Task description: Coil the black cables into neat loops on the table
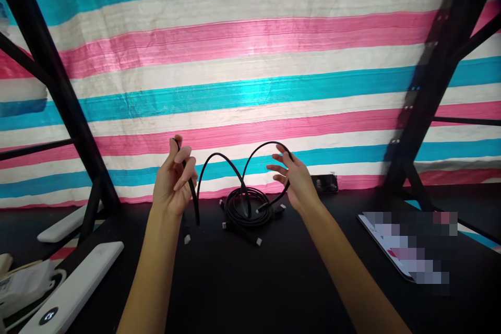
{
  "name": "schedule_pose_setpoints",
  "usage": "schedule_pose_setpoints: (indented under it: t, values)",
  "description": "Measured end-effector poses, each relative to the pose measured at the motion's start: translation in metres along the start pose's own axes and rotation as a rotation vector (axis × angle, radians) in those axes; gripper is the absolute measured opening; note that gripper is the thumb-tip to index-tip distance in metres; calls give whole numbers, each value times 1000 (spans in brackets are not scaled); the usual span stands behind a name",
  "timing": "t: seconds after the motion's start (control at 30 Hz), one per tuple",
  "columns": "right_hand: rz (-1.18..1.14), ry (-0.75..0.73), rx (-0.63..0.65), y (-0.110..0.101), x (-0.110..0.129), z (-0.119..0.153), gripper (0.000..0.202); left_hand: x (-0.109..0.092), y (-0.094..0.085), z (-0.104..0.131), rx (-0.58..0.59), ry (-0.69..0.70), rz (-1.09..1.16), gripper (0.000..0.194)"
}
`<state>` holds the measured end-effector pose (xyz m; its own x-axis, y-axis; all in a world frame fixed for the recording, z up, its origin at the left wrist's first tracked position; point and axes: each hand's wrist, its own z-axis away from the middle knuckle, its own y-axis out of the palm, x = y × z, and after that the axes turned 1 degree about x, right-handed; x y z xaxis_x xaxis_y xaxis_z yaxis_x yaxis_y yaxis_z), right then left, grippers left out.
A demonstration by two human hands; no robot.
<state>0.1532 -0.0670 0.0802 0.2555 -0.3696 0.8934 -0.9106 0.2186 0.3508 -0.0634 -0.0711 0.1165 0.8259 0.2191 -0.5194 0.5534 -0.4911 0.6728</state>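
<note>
A thick black cable (pixel 216 154) hangs in loose loops between my two hands, above the black tabletop. My left hand (pixel 174 180) is raised, its fingers closed around one stretch of the cable. On the other side, my right hand (pixel 294 175) has the cable running across it near the thumb and index finger, with the other fingers loosely spread. Below and between the hands lies a round coil of black cable (pixel 235 211). Several silvery plug ends (pixel 259 241) stick out around the coil, and another plug (pixel 187 239) lies below my left hand.
Striped plastic sheeting (pixel 250 73) hangs behind the table, between black metal posts (pixel 62 88). White bar-shaped devices (pixel 78 287) and a white adapter with cords (pixel 27 287) lie at the left. A dark phone (pixel 326 183) stands behind my right hand; a partly blurred flat device (pixel 391 248) lies at the right.
</note>
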Motion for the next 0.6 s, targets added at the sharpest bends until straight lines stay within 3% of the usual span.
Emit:
schedule_pose_setpoints:
  t: [0.07, 0.17, 0.37, 0.6]
  values:
    - [-28, -39, -25, 2, 1, 1, 29, 1, 1, 1, 4, -1, -61, 22]
    - [5, -51, 87, 6, 4, 7, 27, 8, 6, 5, 58, -47, -210, 15]
    - [5, 93, 348, 21, -1, 24, 40, 28, 19, 16, 282, -135, -503, 20]
    - [-85, 215, 514, 35, -6, 37, 45, 40, 21, 19, 347, -160, -630, 23]
